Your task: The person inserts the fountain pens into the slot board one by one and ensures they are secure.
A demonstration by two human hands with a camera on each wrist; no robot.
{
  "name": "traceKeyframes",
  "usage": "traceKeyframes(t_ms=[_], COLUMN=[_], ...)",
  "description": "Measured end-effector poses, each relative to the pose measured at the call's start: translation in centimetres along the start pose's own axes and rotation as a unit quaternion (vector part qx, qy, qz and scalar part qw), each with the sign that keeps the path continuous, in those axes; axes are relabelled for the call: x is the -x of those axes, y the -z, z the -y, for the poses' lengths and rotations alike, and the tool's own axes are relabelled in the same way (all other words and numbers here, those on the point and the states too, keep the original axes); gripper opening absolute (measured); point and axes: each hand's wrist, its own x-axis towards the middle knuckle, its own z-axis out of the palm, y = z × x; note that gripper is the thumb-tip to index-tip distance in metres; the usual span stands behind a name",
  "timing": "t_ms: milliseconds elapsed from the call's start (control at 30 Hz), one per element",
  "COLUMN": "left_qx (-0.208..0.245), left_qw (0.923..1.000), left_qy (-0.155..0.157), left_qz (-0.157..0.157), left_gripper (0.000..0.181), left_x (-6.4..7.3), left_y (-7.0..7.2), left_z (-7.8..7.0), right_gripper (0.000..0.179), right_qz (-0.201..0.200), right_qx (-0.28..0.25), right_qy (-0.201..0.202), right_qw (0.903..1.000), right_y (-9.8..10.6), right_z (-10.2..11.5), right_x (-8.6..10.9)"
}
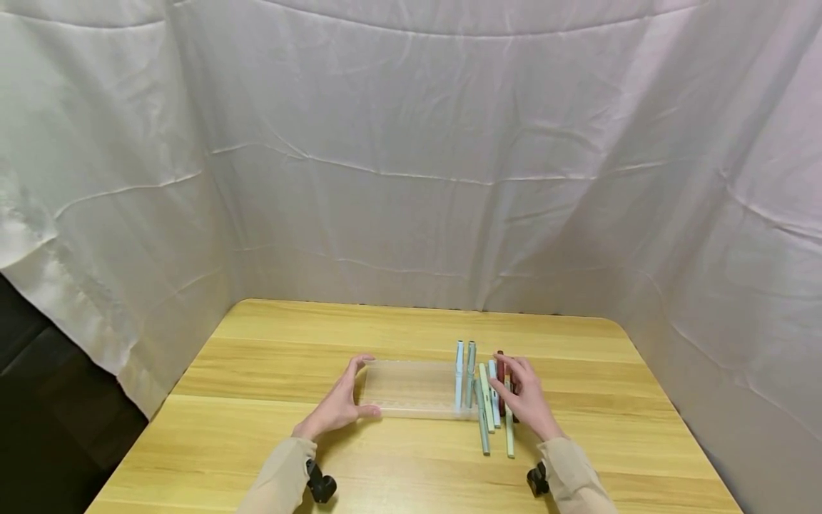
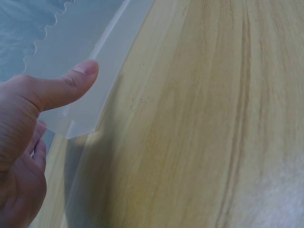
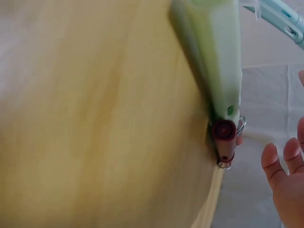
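Observation:
A clear plastic pen holder (image 1: 411,389) with a scalloped edge is in front of me. My left hand (image 1: 343,400) grips its left end, thumb on the near wall and fingers at the far side. Across its right end lie a light blue pen (image 1: 459,375) and a grey-green pen (image 1: 472,375). My right hand (image 1: 528,401) is over the loose pens beside it, fingers spread and bent. These include a teal pen (image 1: 484,432), a pale green pen (image 3: 221,61) and a dark red pen (image 3: 223,130). In the right wrist view the visible fingers are apart from the pens.
The pens lie in a loose, overlapping group on the wooden table (image 1: 257,414), right of the holder. Pale curtains (image 1: 398,214) hang around the table's back and sides. Each wrist carries a small black camera (image 1: 321,487).

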Motion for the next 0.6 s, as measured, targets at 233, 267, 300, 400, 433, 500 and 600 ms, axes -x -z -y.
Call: traceKeyframes(t_ms=[233,267,300,400,433,500,600], left_qx=[0.004,0.004,0.004,0.003,0.002,0.001,0.000], left_qw=[1.0000,1.0000,1.0000,1.0000,1.0000,1.0000,1.0000], left_qy=[-0.001,-0.002,-0.001,-0.003,-0.004,-0.005,-0.006], left_qz=[0.002,0.002,0.002,0.001,0.001,0.002,0.002], left_gripper=[0.097,0.097,0.097,0.097,0.097,0.096,0.097], left_x=[-0.1,-0.1,-0.1,-0.1,-0.1,-0.1,-0.1], left_y=[0.0,0.0,0.0,0.0,0.0,0.0,0.0], left_z=[0.2,0.2,0.2,0.2,0.2,0.2,0.1], right_gripper=[0.045,0.045,0.045,0.045,0.046,0.046,0.046], right_qz=[0.008,0.010,0.012,0.022,0.025,0.034,0.045], right_qx=[-0.011,-0.013,-0.017,-0.023,-0.025,-0.024,-0.017], right_qy=[-0.042,-0.054,-0.065,-0.101,-0.111,-0.129,-0.151], right_qw=[0.9990,0.9984,0.9977,0.9943,0.9932,0.9908,0.9874], right_y=[0.9,1.0,1.1,1.5,1.6,1.8,2.1], right_z=[-0.5,-0.6,-0.7,-1.1,-1.3,-1.5,-1.9], right_x=[0.3,0.3,0.3,0.3,0.3,0.3,0.3])
